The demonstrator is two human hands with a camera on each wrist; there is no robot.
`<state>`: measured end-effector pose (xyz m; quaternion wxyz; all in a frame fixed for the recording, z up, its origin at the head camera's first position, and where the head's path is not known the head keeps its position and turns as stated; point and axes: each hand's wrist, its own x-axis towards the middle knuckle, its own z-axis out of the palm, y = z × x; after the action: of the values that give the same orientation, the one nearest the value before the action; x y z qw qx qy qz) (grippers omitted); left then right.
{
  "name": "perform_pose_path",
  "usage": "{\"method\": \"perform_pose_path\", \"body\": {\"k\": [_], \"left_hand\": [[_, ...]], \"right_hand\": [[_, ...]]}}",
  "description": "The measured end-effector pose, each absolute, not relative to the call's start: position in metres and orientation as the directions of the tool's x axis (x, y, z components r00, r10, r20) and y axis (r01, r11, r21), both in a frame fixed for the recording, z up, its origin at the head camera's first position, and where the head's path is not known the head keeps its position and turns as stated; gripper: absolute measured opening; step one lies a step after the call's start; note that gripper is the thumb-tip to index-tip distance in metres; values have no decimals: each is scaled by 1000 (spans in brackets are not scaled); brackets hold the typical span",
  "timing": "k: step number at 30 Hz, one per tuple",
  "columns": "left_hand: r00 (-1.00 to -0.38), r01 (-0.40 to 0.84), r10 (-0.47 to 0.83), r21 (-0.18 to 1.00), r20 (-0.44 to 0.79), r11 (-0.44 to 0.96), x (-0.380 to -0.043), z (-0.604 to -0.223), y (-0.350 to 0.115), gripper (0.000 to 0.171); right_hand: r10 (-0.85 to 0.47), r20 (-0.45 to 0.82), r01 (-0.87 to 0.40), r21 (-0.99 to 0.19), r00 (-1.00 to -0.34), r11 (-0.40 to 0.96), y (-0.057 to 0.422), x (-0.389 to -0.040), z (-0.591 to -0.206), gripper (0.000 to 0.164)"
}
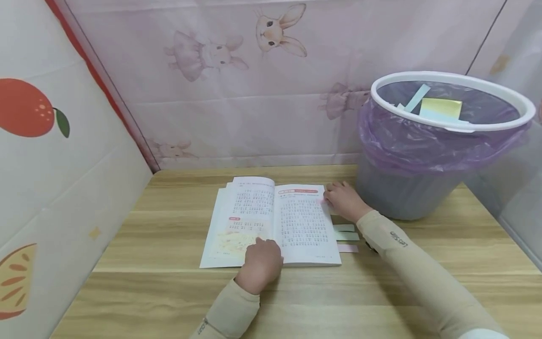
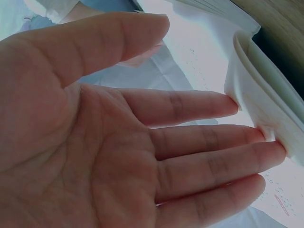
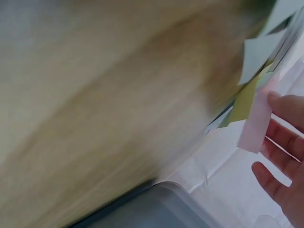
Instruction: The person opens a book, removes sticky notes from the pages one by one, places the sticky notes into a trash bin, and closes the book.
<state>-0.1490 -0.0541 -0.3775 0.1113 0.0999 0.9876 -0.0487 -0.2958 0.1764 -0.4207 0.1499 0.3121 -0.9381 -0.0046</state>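
An open book (image 1: 302, 226) with printed text lies on the wooden table. My left hand (image 1: 263, 263) rests over the lower edge of its left page, near the fold. The left wrist view shows that hand's fingers (image 2: 199, 142) extended, their tips against the curved pages. At the book's upper right edge, my right hand (image 1: 345, 200) pinches a pink sticky tab (image 3: 256, 118) between thumb and fingers. Below that hand, green sticky tabs (image 1: 346, 236) and another pink tab (image 1: 348, 248) stick out from the pages. A yellow tab (image 3: 244, 102) shows beside the pinched one.
A grey bin (image 1: 402, 188) with a purple liner and white rim stands to the right of the book, close to my right hand. Inside it are a pale strip (image 1: 417, 98) and a yellow paper (image 1: 441, 107). A rabbit-print cloth (image 1: 262, 127) hangs behind the table.
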Motion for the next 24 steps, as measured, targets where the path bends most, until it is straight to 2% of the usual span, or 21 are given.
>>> {"method": "perform_pose_path", "body": {"k": [6, 17, 21, 24], "left_hand": [[-955, 207, 187, -64, -230, 976, -149, -377, -54, 38], [-955, 202, 184, -59, -232, 978, -150, -375, -54, 40], [-954, 206, 188, -55, -234, 977, -150, -377, -55, 40], [-953, 203, 186, -52, -238, 978, -150, -377, -56, 38]], "right_hand": [[-527, 216, -516, 112, -822, 850, 172, -297, -419, 12], [-490, 214, -468, 147, -845, 872, 173, -301, -419, 24], [-471, 238, -463, 95, -849, 881, 174, -299, -415, 19], [-470, 336, -496, 7, -817, 868, 173, -289, -400, 13]]}}
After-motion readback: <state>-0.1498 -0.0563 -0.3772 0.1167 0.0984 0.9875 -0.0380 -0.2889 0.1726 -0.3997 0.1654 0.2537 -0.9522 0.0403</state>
